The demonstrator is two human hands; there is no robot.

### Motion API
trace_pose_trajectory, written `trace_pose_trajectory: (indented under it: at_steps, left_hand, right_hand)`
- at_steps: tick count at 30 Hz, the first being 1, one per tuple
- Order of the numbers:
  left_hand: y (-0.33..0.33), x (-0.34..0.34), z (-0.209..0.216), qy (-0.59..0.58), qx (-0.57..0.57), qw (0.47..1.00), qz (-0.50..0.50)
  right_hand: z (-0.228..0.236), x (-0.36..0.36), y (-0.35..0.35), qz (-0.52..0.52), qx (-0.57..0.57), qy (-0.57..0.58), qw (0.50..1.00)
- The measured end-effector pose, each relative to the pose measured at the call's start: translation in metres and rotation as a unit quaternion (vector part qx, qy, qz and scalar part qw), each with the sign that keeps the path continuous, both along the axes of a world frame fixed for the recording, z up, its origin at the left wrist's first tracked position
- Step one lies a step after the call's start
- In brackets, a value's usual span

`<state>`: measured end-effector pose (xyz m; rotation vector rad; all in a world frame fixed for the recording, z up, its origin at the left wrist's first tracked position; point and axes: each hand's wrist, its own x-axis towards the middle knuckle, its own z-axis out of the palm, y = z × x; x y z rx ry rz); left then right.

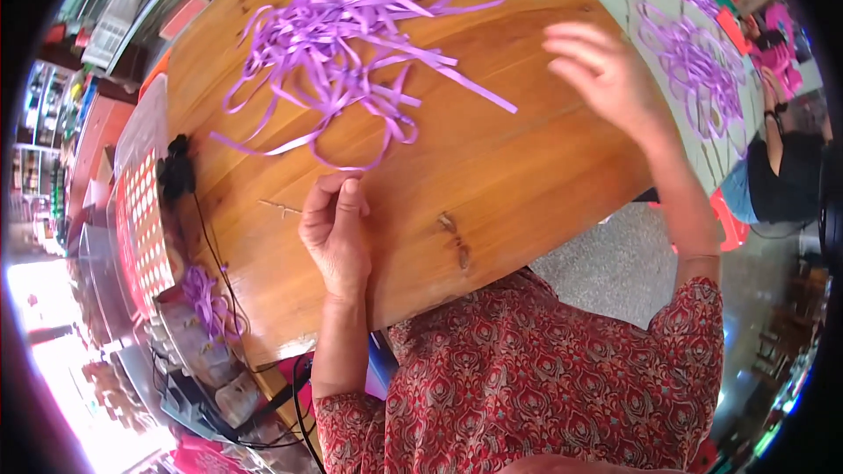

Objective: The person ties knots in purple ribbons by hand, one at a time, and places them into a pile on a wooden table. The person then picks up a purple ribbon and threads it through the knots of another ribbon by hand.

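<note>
A tangled heap of purple ribbon lies on the wooden table, with several loose ends spread to the right and left. One loop hangs from the heap toward me, and my left hand is closed in a pinch at its lowest point, thumb pressed to the fingers. My right hand is raised near the table's right side, apart from the ribbon. Its fingers are stretched out, slightly blurred, with nothing seen in them.
Another pile of purple ribbon lies on a pale table to the right, where a person sits. A smaller purple bunch hangs at the left beside a dark cable. A dotted box stands by the wooden table's left edge.
</note>
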<state>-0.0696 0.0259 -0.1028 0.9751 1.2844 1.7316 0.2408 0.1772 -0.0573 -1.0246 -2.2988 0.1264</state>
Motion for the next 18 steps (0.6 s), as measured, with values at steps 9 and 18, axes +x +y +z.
trace_pose_trajectory:
  at_steps: [9, 18]
  left_hand:
    - [-0.005, 0.001, 0.018, -0.023, 0.014, 0.999, 0.037]
    - [-0.011, 0.002, 0.025, 0.034, 0.029, 0.999, 0.002]
  right_hand:
    - [-0.013, -0.115, -0.015, 0.195, -0.042, 0.056, 0.978]
    - [-0.021, -0.127, -0.018, 0.204, 0.048, -0.048, 0.977]
